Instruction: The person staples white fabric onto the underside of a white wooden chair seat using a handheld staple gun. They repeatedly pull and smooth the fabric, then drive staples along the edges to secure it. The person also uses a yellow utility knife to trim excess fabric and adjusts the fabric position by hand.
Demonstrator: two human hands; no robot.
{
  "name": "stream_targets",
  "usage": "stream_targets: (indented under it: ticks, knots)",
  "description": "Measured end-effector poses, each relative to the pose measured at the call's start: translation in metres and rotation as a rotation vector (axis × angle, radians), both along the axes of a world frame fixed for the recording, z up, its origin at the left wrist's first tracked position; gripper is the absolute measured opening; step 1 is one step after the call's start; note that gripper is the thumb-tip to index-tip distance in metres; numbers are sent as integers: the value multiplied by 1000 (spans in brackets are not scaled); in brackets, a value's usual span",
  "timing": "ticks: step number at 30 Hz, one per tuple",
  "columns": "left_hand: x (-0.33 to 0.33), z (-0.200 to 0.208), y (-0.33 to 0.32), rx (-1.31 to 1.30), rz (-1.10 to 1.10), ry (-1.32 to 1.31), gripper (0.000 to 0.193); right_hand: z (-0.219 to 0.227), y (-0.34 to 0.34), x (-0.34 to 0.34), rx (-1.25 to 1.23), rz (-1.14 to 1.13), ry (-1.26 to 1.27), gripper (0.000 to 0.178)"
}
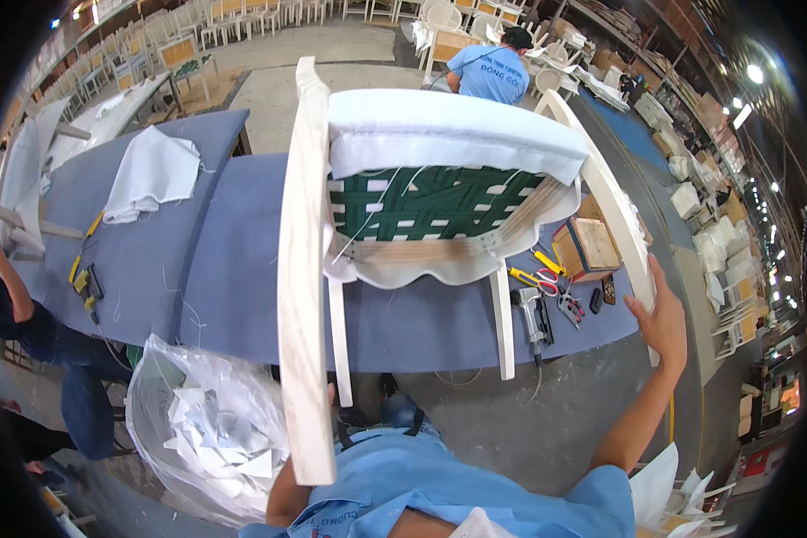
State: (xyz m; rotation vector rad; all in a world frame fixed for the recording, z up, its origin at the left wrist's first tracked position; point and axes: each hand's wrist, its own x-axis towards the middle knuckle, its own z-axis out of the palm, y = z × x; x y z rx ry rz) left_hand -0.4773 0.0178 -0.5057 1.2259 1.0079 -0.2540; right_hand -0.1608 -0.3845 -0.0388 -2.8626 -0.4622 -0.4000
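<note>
A pale wooden chair frame (306, 269) is tipped over the bench in front of me. White padded fabric (457, 121) covers its seat edge, and green webbing (403, 204) shows on the seat's underside, with loose threads across it. My right hand (662, 314) is closed on the long wooden piece at the chair's right side. Most of my left hand (332, 394) is hidden behind the long left piece; only a bit of finger shows past its edge, round the wood. Two shorter legs (502, 327) point down toward me.
The blue-grey bench (242, 233) carries a nail gun (533, 318), red-handled scissors (547, 280), pliers (569, 307) and a wooden box (587, 248). White cloth (157, 170) lies left. A clear bag of scraps (211, 439) stands below. One person sits beyond; another works at left.
</note>
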Motion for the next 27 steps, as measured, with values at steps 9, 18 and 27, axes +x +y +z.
stream_targets:
  ticks: [9,18,27]
  knots:
    - [25,-16,-26,35,55,-36,64,3,8,-13,134,-169,156,76]
    - [22,-43,-17,-29,9,-135,53,-8,-9,0,-58,-37,-85,69]
    - [24,-37,-16,-11,-24,-159,53,-3,-3,-10,-79,-122,-28,71]
